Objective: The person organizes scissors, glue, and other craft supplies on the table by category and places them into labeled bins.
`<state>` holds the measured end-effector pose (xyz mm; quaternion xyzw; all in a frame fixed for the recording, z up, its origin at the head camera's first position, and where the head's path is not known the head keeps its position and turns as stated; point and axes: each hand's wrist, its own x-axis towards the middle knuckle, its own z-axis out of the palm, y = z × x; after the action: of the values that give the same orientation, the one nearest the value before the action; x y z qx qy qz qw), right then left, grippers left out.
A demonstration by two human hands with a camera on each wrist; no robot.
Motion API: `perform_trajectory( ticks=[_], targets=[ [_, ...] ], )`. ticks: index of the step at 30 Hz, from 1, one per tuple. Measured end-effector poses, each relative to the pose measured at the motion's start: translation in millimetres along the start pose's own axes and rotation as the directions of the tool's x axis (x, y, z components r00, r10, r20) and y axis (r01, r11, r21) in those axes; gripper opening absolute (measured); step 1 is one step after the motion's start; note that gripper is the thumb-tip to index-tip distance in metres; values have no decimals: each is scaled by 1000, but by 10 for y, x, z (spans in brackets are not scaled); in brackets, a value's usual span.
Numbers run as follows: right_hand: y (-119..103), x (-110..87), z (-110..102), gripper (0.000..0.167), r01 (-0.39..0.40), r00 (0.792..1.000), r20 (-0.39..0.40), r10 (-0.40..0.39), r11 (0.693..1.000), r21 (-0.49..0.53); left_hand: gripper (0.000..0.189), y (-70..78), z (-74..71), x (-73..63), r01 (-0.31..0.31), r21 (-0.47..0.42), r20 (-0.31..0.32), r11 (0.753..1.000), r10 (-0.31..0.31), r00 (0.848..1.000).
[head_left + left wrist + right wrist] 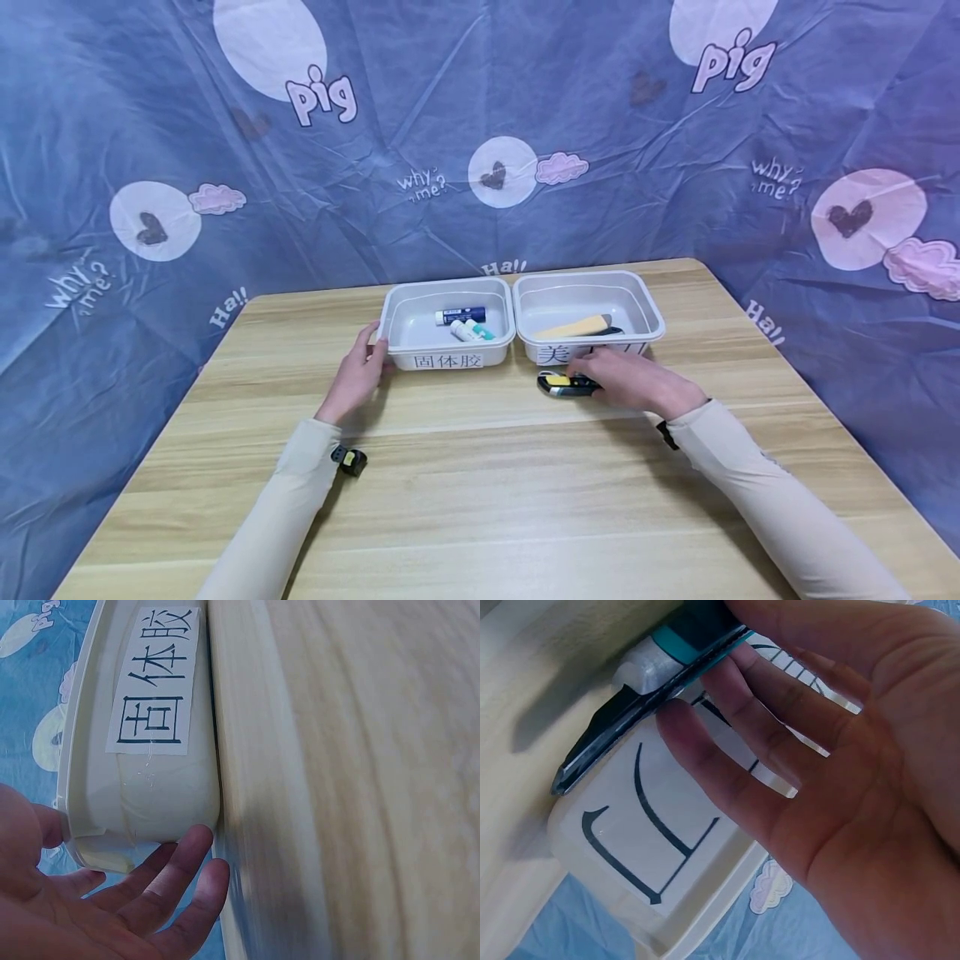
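My right hand [633, 382] pinches a black, yellow and teal utility knife [557, 385] between thumb and fingertips, close over the wood at the front of the right bin [656, 321]. In the right wrist view its dark tip points away from the palm, overlapping the bin's label. On the other side, my left hand [356, 377] rests at the left end of the left bin [401, 361], fingers extended along its corner. Glue sticks, a blue one [461, 315] and white-and-green ones [472, 331], lie inside that bin. A yellow utility knife [576, 326] and a black item lie in the right bin.
The two white bins stand side by side near the back of the wooden table [465, 492], each with a paper label on its front. A blue printed curtain [405, 108] hangs behind and around the table.
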<state>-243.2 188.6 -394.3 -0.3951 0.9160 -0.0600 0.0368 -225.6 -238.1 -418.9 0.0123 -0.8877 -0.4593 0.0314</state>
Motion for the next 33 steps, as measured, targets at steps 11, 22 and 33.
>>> perform_trajectory(
  ticks=[11,22,33],
  targets=[
    [-119,-26,-69,46,75,995,-59,-76,997,-23,58,11,2,0,8,5,0,1000,-8,1000],
    [-158,-37,-111,43,83,993,-83,-86,996,-43,58,8,3,-6,9,3,-3,1000,-9,1000],
    [-182,-53,-147,43,135,981,-134,-144,988,-72,57,14,10,-5,5,7,-5,1000,-5,1000]
  ],
)
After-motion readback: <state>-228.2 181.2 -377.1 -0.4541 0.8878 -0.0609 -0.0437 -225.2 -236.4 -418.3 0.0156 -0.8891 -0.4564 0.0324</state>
